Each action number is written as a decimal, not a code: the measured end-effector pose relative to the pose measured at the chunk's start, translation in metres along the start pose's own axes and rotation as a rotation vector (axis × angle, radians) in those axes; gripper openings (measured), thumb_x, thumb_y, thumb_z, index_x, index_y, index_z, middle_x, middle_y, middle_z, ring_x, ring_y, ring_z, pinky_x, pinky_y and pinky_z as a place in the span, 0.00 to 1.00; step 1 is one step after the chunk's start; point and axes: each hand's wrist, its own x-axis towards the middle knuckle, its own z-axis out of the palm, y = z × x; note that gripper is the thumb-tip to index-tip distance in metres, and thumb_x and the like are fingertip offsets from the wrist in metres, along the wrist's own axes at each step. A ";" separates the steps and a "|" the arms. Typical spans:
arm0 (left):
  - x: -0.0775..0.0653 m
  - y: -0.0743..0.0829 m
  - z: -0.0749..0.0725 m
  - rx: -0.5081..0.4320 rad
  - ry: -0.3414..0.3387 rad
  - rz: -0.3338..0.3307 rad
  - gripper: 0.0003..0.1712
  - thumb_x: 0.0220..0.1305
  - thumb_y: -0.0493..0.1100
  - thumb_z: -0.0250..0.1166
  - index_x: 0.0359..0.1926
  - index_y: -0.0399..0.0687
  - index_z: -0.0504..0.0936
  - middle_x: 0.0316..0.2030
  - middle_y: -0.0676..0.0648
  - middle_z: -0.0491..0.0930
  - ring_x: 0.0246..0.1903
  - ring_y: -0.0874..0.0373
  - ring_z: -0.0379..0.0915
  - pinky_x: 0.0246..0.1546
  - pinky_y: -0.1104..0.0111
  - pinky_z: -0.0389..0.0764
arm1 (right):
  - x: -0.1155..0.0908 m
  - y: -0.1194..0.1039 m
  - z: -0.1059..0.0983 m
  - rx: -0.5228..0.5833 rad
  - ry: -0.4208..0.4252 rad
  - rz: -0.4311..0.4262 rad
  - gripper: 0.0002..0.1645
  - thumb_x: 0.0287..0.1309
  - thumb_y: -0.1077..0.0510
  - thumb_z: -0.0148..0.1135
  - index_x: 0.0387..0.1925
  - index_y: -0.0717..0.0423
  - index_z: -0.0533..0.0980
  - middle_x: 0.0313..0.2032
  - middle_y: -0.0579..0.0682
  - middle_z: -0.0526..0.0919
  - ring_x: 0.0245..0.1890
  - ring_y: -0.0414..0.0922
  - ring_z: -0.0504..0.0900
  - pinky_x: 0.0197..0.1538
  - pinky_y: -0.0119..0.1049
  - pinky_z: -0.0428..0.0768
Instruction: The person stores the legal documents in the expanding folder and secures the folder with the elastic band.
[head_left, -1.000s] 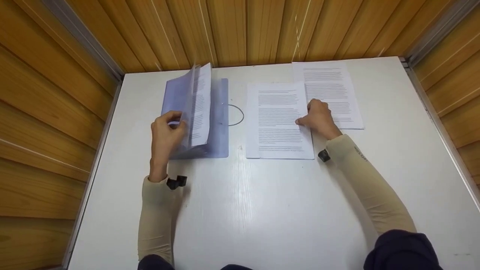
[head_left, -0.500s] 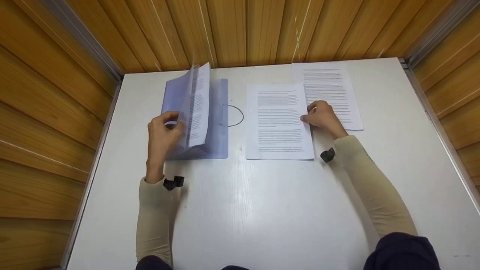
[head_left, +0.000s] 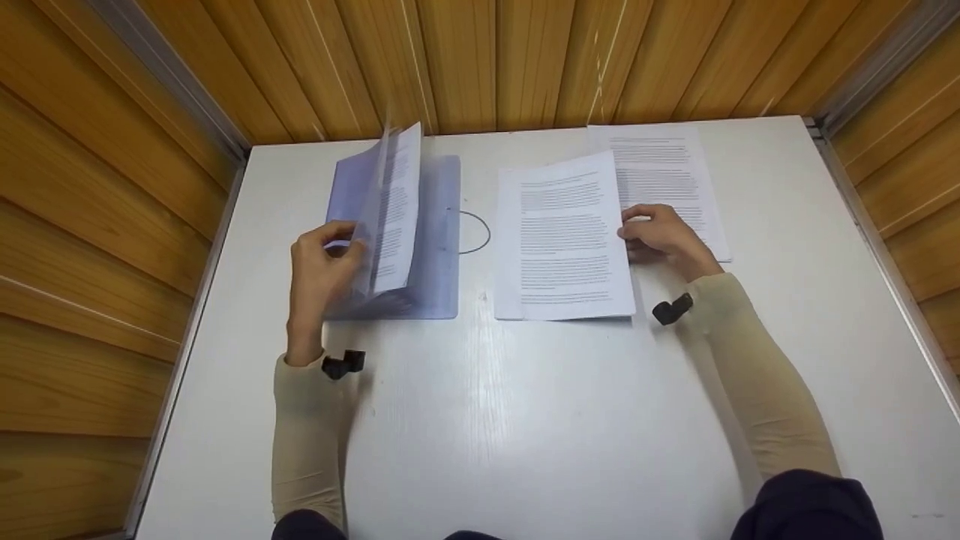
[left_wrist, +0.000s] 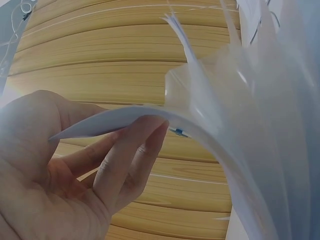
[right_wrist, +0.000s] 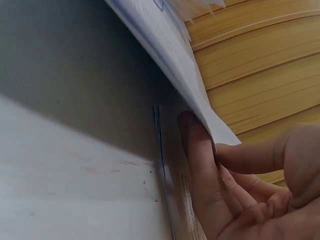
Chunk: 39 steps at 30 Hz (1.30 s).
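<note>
A translucent blue folder [head_left: 442, 277] lies spread out at the left, its clear sleeves [left_wrist: 280, 100] and a printed page [head_left: 397, 217] raised on edge. At their left side my left hand [head_left: 322, 262] pinches the turned sleeves; in the left wrist view a bent sheet [left_wrist: 115, 120] runs between thumb and fingers. Right of the folder is a stack of printed paper [head_left: 562, 247]. Its right edge is tilted up off the table, pinched between thumb and fingers of my right hand [head_left: 664, 232]. The right wrist view shows the stack's underside [right_wrist: 155, 50] and fingers beneath it.
Another printed stack [head_left: 660, 161] lies behind the right hand, partly covered by the raised stack. A dark elastic loop [head_left: 489, 231] sticks out from the folder's right edge. Wood-patterned walls [head_left: 450, 67] border the white table [head_left: 480, 420] at the back and sides.
My right hand has shifted right, from lying at the stack's edge to lifting that edge. The left hand has drifted slightly left, keeping its pinch on the sleeves.
</note>
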 end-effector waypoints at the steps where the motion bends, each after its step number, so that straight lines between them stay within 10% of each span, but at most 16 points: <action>1: 0.000 0.000 0.000 -0.002 0.000 0.003 0.18 0.67 0.36 0.64 0.55 0.32 0.88 0.50 0.35 0.89 0.45 0.44 0.87 0.41 0.79 0.80 | -0.001 0.001 -0.001 0.019 -0.005 0.002 0.28 0.71 0.63 0.61 0.70 0.65 0.71 0.36 0.46 0.86 0.32 0.37 0.87 0.39 0.32 0.88; 39: 0.000 -0.001 -0.004 -0.031 0.014 0.012 0.17 0.66 0.35 0.64 0.53 0.33 0.89 0.49 0.36 0.89 0.44 0.44 0.88 0.43 0.76 0.81 | -0.008 -0.016 -0.005 0.403 -0.122 -0.036 0.22 0.73 0.64 0.63 0.65 0.57 0.73 0.41 0.47 0.93 0.40 0.43 0.92 0.44 0.35 0.89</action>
